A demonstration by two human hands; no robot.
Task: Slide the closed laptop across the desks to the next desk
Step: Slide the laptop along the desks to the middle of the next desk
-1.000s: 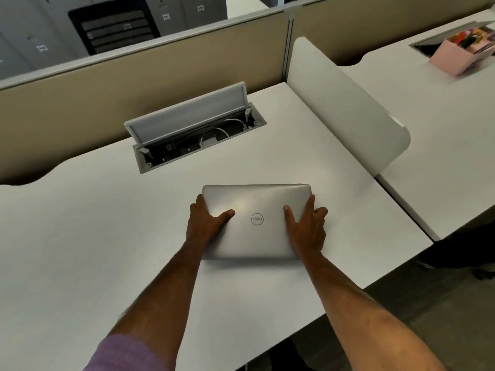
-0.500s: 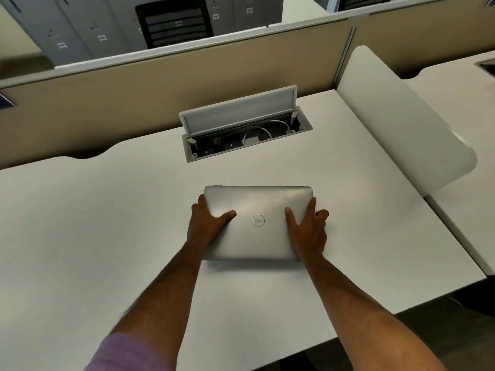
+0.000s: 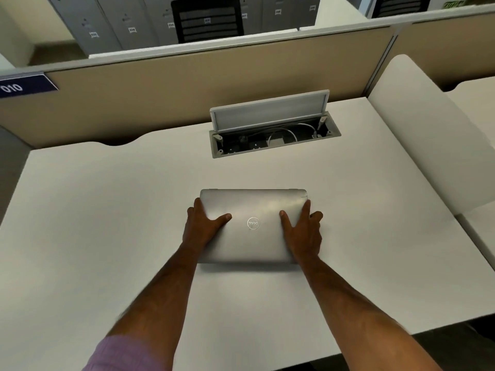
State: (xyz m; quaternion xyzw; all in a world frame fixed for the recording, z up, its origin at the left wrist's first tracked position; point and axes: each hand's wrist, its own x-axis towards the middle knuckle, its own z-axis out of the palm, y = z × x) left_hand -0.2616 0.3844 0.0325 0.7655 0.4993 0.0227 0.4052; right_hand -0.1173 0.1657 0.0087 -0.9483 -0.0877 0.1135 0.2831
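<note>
1. A purple sleeve [image 3: 126, 353] shows at the bottom, on the person's left arm
2. The flat white desk top [image 3: 107, 223] fills most of the view, and both bare arms reach out over it
3. The closed silver laptop with a round logo [image 3: 254, 210] lies flat near the middle of this desk
4. The left hand [image 3: 205, 227] holds the laptop's left edge, with the thumb on the lid and the fingers curled round the side
5. The right hand [image 3: 304, 231] holds the right edge the same way
6. Farther back, a grey cable box set in the desk [image 3: 273, 137] has its lid standing up, with white wires inside
7. A rounded white divider panel [image 3: 428, 129] stands at the desk's right side, with another white desk [image 3: 479, 103] past it
8. A tan partition wall [image 3: 187, 84] runs along the back
9. A black chair back [image 3: 207, 20] and grey lockers [image 3: 112, 22] show behind the wall
</note>
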